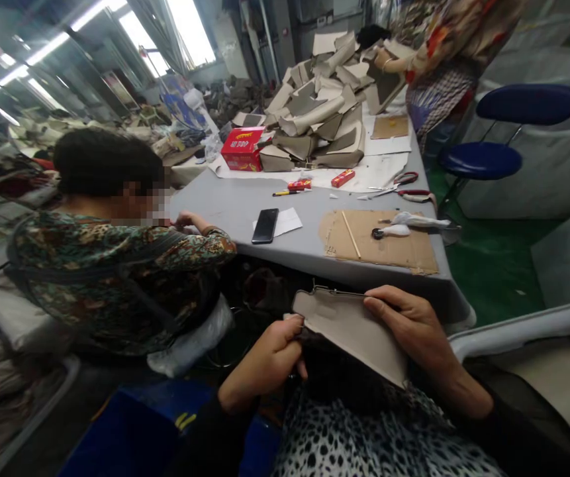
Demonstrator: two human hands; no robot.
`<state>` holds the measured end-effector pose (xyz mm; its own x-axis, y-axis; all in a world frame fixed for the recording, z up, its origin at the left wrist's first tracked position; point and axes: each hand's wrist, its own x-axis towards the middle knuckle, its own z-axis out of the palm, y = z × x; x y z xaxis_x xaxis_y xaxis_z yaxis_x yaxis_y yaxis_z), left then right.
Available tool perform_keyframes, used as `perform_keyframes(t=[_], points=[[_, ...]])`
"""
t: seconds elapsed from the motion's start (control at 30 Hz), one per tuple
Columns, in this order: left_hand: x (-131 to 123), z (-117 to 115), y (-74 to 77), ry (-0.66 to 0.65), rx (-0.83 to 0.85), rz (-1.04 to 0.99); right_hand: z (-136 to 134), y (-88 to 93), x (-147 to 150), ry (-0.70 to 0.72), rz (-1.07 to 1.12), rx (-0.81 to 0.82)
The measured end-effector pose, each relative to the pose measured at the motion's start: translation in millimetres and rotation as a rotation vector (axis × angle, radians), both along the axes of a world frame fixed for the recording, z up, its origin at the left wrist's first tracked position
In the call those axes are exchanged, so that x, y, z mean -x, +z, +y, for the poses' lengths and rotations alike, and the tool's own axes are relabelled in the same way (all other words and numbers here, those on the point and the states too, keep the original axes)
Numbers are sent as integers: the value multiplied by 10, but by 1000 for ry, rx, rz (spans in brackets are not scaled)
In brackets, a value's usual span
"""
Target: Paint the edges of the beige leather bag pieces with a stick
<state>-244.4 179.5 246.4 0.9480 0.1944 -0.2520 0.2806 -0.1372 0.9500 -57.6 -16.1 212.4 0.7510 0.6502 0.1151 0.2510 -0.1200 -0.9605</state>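
Observation:
A beige, leather-like sewn piece (351,328) with a dark edge and a small metal fitting at its top is held over my lap. My right hand (414,324) grips its upper right edge, thumb on the near face and fingers behind. At its left corner, my left hand (269,354) is closed, with thumb and forefinger pinching the edge. Something small and dark shows beneath the left fingers, too hidden to name. The piece is tilted, its lower edge sloping down to the right above my spotted clothing.
On the grey table (304,255) lie a cardboard sheet (379,255), a phone (265,226), scissors (388,187) and a red box (241,149). Beige pieces (314,106) are heaped behind. One co-worker (116,265) sits left; another (448,66) stands beyond, near a blue chair (480,159).

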Motion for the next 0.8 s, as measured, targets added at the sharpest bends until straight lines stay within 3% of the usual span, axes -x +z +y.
perform_keyframes(t=[0.1,0.23,0.3,0.47,0.63,0.8], points=[[-84,11,-174,62,321,18,108,-182,-45,15,76,52],[-231,-33,-376,285,621,-129,148,-281,-113,12,124,90],[-293,-45,-448,325,640,-172,137,-288,-165,21,136,114],[-416,-36,-629,263,536,-233,92,-351,-271,-21,184,165],[-540,-110,-844,376,607,-234,51,-423,-296,0,167,170],[-602,-159,-863,390,629,-249,25,-440,-299,10,124,152]])
